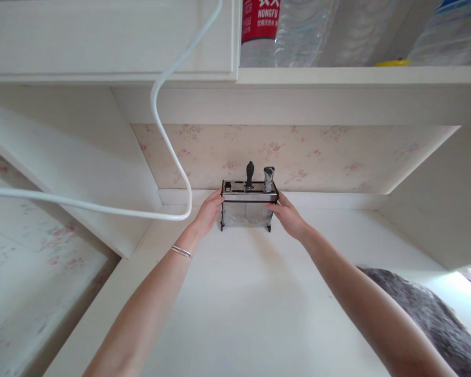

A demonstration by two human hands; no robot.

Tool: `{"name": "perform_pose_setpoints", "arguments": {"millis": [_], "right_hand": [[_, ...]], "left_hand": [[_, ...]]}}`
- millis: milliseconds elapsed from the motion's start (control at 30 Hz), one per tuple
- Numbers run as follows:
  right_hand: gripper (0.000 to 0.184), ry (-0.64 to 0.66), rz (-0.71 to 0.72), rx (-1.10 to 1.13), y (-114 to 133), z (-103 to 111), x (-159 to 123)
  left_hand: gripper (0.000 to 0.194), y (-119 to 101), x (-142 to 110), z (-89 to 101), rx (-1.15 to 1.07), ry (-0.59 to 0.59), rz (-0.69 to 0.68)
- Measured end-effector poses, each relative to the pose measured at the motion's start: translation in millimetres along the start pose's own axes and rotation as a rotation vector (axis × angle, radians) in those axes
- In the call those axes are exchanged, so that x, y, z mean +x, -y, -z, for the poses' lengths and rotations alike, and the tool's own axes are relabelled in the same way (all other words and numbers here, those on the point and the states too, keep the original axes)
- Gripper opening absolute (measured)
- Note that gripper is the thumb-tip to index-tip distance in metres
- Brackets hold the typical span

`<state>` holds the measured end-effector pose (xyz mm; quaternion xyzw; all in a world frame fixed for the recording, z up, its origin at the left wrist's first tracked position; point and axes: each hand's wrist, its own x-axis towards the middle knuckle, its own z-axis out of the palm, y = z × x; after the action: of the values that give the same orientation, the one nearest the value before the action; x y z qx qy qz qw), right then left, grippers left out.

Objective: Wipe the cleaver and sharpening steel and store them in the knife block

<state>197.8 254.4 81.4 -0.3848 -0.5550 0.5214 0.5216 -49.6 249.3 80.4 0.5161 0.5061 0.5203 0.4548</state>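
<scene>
A small rack [246, 197] with a metal top, black edges and clear sides stands at the back of the white surface, close to the wall. In its top sit a black-handled tool [250, 173] and a grey-and-black patterned handle [268, 179], both upright. At the rack's left end my left hand [209, 211] grips the side, fingers pressed against it. My right hand [289, 214] holds the opposite end, with its thumb across the front. What the rack's clear lower part contains is too small to make out.
A white cable [172, 149] loops down in front of the left side. Overhead, a shelf [357, 75] bears bottled water [259, 29] in plastic wrap. Grey furry fabric [419, 309] lies at the right. White side panels [74, 157] flank the recess; floral wallpaper [317, 157] covers its back.
</scene>
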Motion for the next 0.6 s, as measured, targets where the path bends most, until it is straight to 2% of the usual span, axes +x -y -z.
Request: {"name": "perform_pose_setpoints", "arguments": {"millis": [67,133,200,233,300,400,467,500,533,600], "right_hand": [[0.060,-0.018,-0.026,-0.085,2,3,-1],[0.067,-0.116,-0.088,-0.208,0,7,-7],[0.074,-0.230,-0.150,-0.292,-9,10,-22],[0.075,-0.245,-0.174,-0.306,-16,10,-34],[0.068,-0.175,-0.214,-0.312,-34,9,-65],[0.045,0.127,-0.279,-0.318,-63,3,-126],[0.040,0.337,-0.329,-0.310,-78,0,-167],[0.039,0.394,-0.349,-0.300,-83,0,-185],[0.039,0.404,-0.361,-0.285,-87,1,-200],[0.040,0.307,-0.368,-0.260,-93,4,-224]], "left_hand": [[0.049,0,2,0.2,0.107,-0.048,-0.045],[0.047,-2,3,0.0,0.234,-0.108,-0.098],[0.046,-9,3,-1.6,0.367,-0.169,-0.166],[0.045,-14,3,-3.3,0.430,-0.192,-0.205],[0.041,-25,3,-9.7,0.539,-0.199,-0.283],[0.039,-45,8,-26.3,0.659,-0.147,-0.367],[0.044,-55,17,-39.5,0.719,-0.125,-0.379],[0.049,-59,22,-45.7,0.743,-0.117,-0.370],[0.053,-62,29,-51.4,0.765,-0.108,-0.354],[0.058,-65,42,-60.7,0.795,-0.087,-0.314]]}}
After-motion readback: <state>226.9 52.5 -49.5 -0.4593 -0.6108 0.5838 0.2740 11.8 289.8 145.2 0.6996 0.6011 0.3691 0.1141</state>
